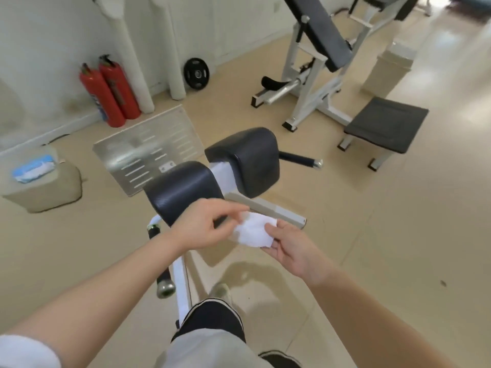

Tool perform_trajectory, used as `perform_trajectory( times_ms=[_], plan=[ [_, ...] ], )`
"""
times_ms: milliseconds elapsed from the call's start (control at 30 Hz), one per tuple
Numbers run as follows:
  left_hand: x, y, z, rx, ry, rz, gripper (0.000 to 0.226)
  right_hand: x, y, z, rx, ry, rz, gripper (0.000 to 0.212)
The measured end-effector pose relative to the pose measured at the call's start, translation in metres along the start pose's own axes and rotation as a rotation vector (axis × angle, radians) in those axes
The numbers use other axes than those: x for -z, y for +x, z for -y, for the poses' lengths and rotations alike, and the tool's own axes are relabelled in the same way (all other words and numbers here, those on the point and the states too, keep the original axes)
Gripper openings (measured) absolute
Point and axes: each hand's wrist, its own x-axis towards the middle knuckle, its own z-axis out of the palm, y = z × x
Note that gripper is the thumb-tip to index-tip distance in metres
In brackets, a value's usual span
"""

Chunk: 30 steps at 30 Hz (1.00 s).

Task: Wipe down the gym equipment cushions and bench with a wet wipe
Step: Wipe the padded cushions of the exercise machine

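Grip: wet wipe (253,229) is pinched between both hands, by left hand (204,225) at its left edge, by right hand (291,248) at its right.
Wipe position: held just in front of near cushion (183,188) (not touching it).
Other pads: far cushion (245,158) beside; bench (386,124) well apart.

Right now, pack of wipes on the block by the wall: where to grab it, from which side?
Judging from the head view, take the wipe pack across its short sides, coming from above. It lies flat on the beige block, top face up, so the edges are free and the underside is not. Both hands are busy: the left hand and right hand pinch the wet wipe.
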Motion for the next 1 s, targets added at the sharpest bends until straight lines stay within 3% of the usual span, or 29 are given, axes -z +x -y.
perform_trajectory(
  times_ms=[133, 233, 300, 433, 500, 633, 767, 833, 1000],
  plan=[
    [0.046, 0.030, 0.044, 0.306, 0.061, -0.124, 0.027, -0.049, 0.053, 0.053, -0.031, -0.107, -0.038, 0.028],
    [0.048, 0.041, 0.078, 0.469, 0.097, -0.166, 0.026, -0.090, 0.079, 0.083, -0.049, -0.101, 0.050, 0.017],
    [0.047, 0.039, 0.099, 0.604, 0.081, -0.212, 0.028, -0.111, 0.097, 0.093, -0.040, -0.167, 0.128, 0.026],
    [0.044, 0.027, 0.136, 0.893, 0.006, -0.247, 0.037, -0.139, 0.148, 0.106, -0.014, -0.394, 0.189, 0.033],
    [0.040, 0.022, 0.149, 1.015, -0.017, -0.273, 0.042, -0.149, 0.178, 0.111, 0.006, -0.598, 0.160, 0.047],
    [0.039, 0.025, 0.180, 1.260, -0.116, -0.375, 0.046, -0.170, 0.234, 0.129, 0.069, -0.905, 0.199, 0.031],
    [0.039, 0.028, 0.224, 1.430, -0.243, -0.435, 0.052, -0.201, 0.293, 0.131, 0.060, -1.184, 0.295, 0.031],
    [0.036, 0.027, 0.244, 1.484, -0.354, -0.445, 0.054, -0.212, 0.312, 0.123, 0.201, -1.325, 0.372, 0.032],
    [0.026, 0.022, 0.288, 1.493, -0.606, -0.443, 0.053, -0.239, 0.353, 0.100, 0.324, -1.601, 0.383, 0.040]
  ],
)
